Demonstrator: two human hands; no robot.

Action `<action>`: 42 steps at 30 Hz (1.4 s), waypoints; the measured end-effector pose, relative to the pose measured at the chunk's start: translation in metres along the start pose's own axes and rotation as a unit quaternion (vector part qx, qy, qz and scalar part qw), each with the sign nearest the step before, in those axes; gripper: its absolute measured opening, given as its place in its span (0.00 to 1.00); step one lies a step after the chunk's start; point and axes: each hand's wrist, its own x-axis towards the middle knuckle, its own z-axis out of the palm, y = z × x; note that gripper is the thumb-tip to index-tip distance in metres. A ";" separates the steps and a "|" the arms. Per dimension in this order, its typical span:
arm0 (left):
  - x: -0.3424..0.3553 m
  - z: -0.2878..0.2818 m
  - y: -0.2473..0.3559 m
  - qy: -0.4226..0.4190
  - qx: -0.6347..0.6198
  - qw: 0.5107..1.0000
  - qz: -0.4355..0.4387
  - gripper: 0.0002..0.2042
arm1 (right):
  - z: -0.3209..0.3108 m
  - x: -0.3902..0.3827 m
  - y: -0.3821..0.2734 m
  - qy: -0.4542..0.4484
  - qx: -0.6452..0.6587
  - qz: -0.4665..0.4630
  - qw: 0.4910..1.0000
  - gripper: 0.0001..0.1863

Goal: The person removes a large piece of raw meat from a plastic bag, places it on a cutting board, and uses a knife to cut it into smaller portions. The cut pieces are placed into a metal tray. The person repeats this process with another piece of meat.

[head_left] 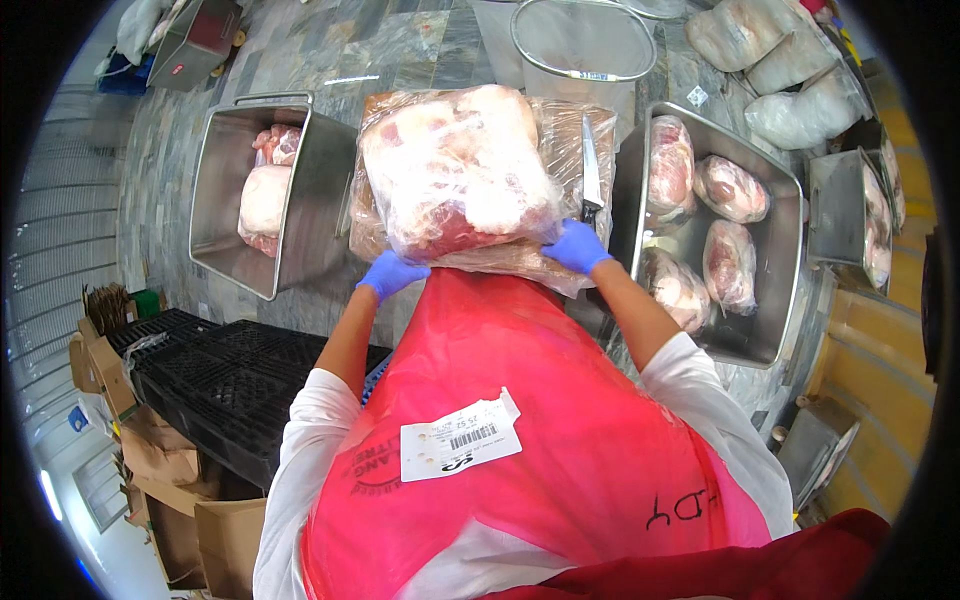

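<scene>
Blue-gloved and set wide, the left hand [395, 274] pinches the near left corner of the clear plastic bag around a large slab of pale, fatty meat [460, 165], while the right hand [577, 246] pinches the near right corner; some fingertips are hidden by the film. The bagged slab lies on a brown support [560, 128] draped in clear film, directly in front of the person's red plastic apron [540, 370]. A knife [590, 165] rests just beside the slab on its right, blade pointing away, its dark handle close to the right hand.

To the left stands a metal bin [320, 185] with meat in it; to the right, another metal tub [745, 345] with bagged cuts.

The bare blade looks like the chief hazard: a sideways slip of the right hand on slick film could nick the glove or bag. Loose film might also catch the knife and drag it. Uneven pulling could tear the bag, or slide the heavy slab over the near edge toward the apron.
</scene>
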 end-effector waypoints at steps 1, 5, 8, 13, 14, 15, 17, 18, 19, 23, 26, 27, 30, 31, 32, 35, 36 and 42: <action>0.008 0.010 0.008 0.001 -0.024 0.999 0.021 0.16 | 0.019 0.013 0.002 -0.012 0.020 0.022 0.999 0.25; 0.008 0.016 0.005 0.007 -0.092 0.994 -0.065 0.07 | 0.034 0.018 -0.025 0.062 0.054 -0.125 0.989 0.22; 0.003 0.021 0.005 0.030 -0.078 0.996 -0.024 0.09 | 0.021 0.002 -0.041 0.090 0.103 -0.165 0.977 0.19; -0.032 0.032 0.062 0.051 -0.155 0.986 -0.032 0.11 | -0.034 -0.044 -0.065 0.061 0.355 -0.085 0.929 0.17; -0.040 0.034 0.072 0.053 -0.170 0.984 -0.032 0.11 | -0.040 -0.052 -0.065 0.053 0.397 -0.068 0.914 0.17; -0.046 0.037 0.083 0.052 -0.185 0.981 -0.031 0.11 | -0.035 -0.053 -0.062 0.081 0.476 -0.053 0.874 0.18; -0.059 0.039 0.106 0.020 -0.233 0.972 0.002 0.11 | -0.040 -0.051 -0.060 0.124 0.547 -0.054 0.826 0.18; -0.063 0.038 0.122 0.002 -0.257 0.966 0.021 0.11 | -0.051 -0.051 -0.063 0.147 0.579 -0.054 0.800 0.18; -0.067 0.031 0.152 0.017 -0.238 0.970 0.055 0.11 | -0.084 -0.058 -0.080 0.176 0.603 -0.097 0.772 0.18; -0.044 -0.006 0.252 0.043 -0.157 0.972 0.170 0.10 | -0.172 -0.029 -0.103 0.254 0.353 -0.113 0.893 0.13; -0.002 0.009 0.287 0.197 0.044 0.904 0.377 0.09 | -0.216 -0.011 -0.160 0.258 0.175 -0.232 0.922 0.14; 0.009 0.009 0.281 0.218 0.129 0.868 0.427 0.09 | -0.224 -0.010 -0.181 0.271 0.165 -0.310 0.896 0.15; 0.043 -0.011 0.263 0.220 0.407 0.729 0.504 0.10 | -0.233 0.000 -0.224 0.311 0.017 -0.430 0.847 0.14; 0.062 -0.022 0.251 0.185 0.207 0.869 0.409 0.12 | -0.230 -0.003 -0.238 0.304 0.053 -0.389 0.868 0.15; 0.080 -0.033 0.238 0.191 -0.044 0.928 0.316 0.13 | -0.228 -0.004 -0.248 0.293 0.090 -0.346 0.887 0.15; 0.084 -0.142 0.227 0.292 0.324 0.892 0.123 0.15 | -0.197 0.017 -0.213 0.432 0.105 -0.306 0.842 0.25; 0.081 -0.160 0.211 0.312 0.202 0.922 0.104 0.16 | -0.178 0.022 -0.202 0.486 0.107 -0.276 0.822 0.27; 0.026 -0.181 0.153 0.286 -0.426 0.855 0.066 0.15 | -0.081 0.018 -0.117 0.289 -0.066 -0.182 0.937 0.39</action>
